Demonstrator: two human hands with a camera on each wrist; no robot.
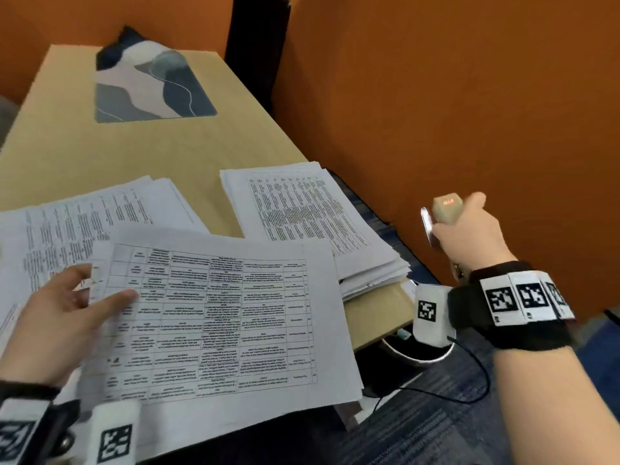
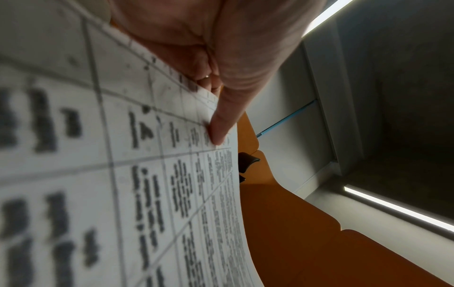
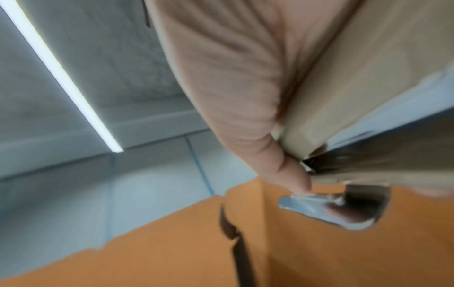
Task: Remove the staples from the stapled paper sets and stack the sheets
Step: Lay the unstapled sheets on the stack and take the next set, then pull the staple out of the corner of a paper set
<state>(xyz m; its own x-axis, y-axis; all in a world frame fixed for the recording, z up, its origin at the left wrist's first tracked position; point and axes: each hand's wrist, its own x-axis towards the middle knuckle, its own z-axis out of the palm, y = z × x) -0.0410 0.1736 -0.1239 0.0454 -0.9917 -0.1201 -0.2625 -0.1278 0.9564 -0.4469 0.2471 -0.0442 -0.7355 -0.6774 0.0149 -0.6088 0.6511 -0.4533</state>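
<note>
Left hand: the left hand lay at 8 o'clock on the desk, thumb on top of the paper set and fingers apparently beneath, pinching its left edge, probably to lift it.
Right hand: the right hand hung off the desk at 3 o'clock, fingers curled tight round the staple remover, seemingly kept clear of the sheets.
Remover jaws: metal tips showed; whether a staple sat in them could not be told.
Finished stack: the stack of sheets sat at 1 o'clock by the desk edge, within reach for adding pages.
Other papers: loose papers at 10 o'clock, partly under the held set.
Far end: a patterned mat at 12 o'clock.
</note>
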